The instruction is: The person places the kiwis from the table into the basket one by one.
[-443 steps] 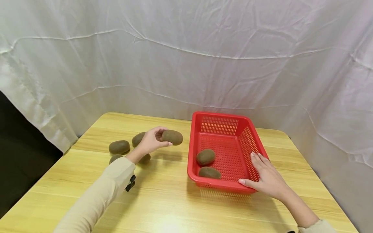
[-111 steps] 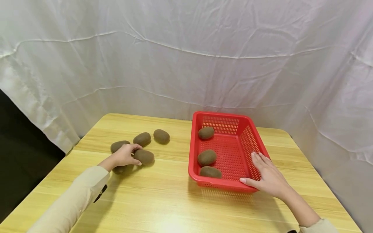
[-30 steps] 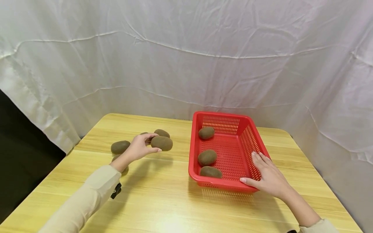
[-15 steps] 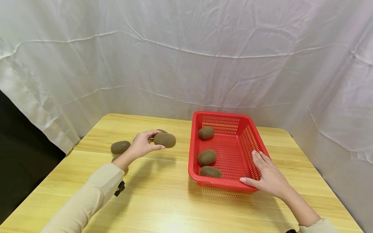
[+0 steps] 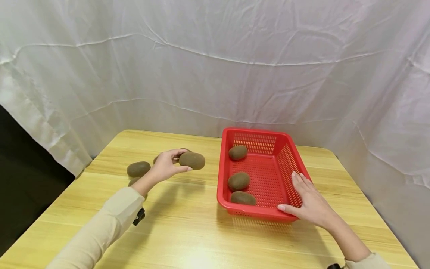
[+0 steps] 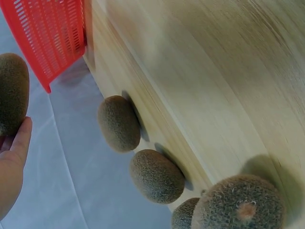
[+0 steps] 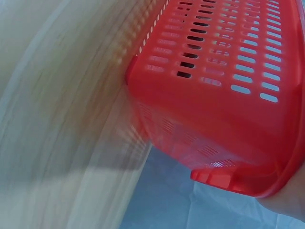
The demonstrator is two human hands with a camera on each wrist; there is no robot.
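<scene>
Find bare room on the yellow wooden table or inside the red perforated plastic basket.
Free: in the basket, the floor between three brown fuzzy oval kiwis and the right wall; on the table, the stretch between the beige left sleeve and the basket.
Crowded: the basket's left side, and around the left hand, where more kiwis lie.

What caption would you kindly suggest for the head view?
The left hand holds a kiwi; the right hand touches a red basket containing three others.
</scene>
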